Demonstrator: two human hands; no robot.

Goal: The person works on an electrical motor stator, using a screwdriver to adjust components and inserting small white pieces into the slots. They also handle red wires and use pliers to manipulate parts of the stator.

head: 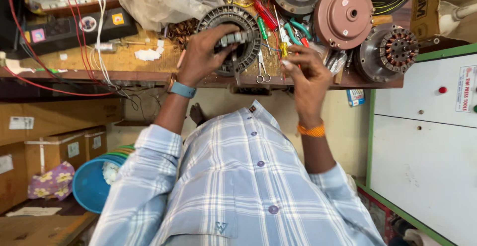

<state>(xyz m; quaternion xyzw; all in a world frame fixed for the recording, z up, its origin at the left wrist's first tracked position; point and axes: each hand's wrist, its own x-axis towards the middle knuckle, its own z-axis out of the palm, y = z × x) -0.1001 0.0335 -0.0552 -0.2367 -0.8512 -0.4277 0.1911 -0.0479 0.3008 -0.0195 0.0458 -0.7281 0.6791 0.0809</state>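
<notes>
Stator ring (pixel 243 25) — a dark grey toothed motor part — lies on the wooden workbench (pixel 124 60), at its near edge, and serves as the landmark for all else. Left hand (pixel 203 55) rests on the ring's near-left side, fingers curled over a small grey block at the ring's centre, thumb beneath it; the grip looks closed on that piece. Right hand (pixel 308 74) hovers just right of the ring, fingers half bent and pinched together; whether it holds anything fine I cannot tell. Small scissors (pixel 262 72) lie between the two hands, just right of the ring's near rim. Screwdrivers (pixel 271 20) with red and green handles lie right of the ring. Further right stands a brown round motor cover (pixel 344 15), and beyond it a wound armature (pixel 390 52). Left of the ring — scraps of white paper (pixel 148 54).
</notes>
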